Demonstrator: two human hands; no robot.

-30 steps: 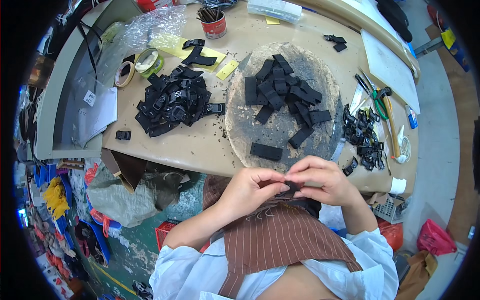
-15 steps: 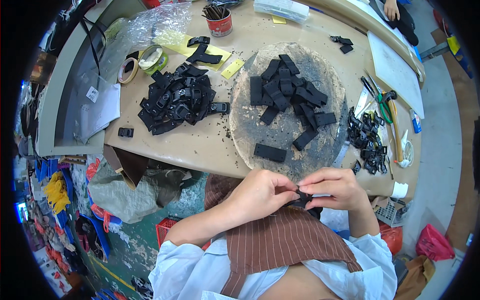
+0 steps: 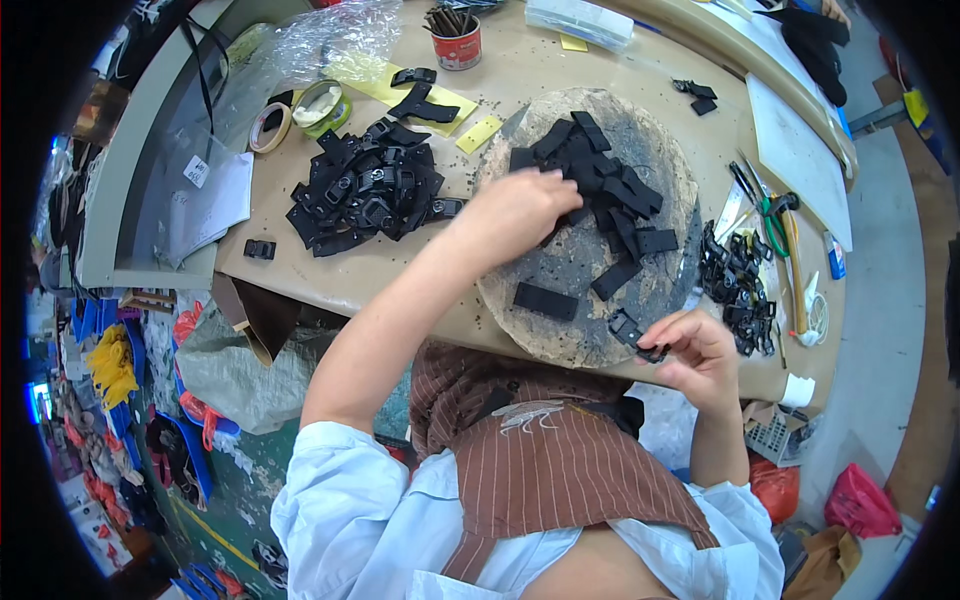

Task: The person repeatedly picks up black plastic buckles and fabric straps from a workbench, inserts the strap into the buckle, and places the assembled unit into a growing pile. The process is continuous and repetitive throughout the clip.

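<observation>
My left hand [image 3: 522,212] reaches over a pile of black strap pieces [image 3: 620,195] on a round, worn block [image 3: 520,325]. Its fingers are curled together at the pile's left side, and the thumb and whatever lies under the fingertips are hidden. Close to the block's front edge, my right hand [image 3: 698,355] pinches a black plastic buckle [image 3: 627,328] between thumb and fingers. A single black strap piece [image 3: 545,301] lies flat on the block, left of that buckle. Further left, a heap of black straps with buckles [image 3: 370,190] rests on the table.
Loose black buckles [image 3: 738,280] lie at the right, near green-handled pliers [image 3: 775,225] and a hammer [image 3: 795,265]. A red tin [image 3: 457,47] of rods, a tape roll [image 3: 270,128] and a green tin [image 3: 323,108] stand at the back. Tiny dark bits dot the table.
My hands have parted from their shared hold low in front of the block. The left has moved up to the strap pile; the right keeps a buckle near the block's edge.
</observation>
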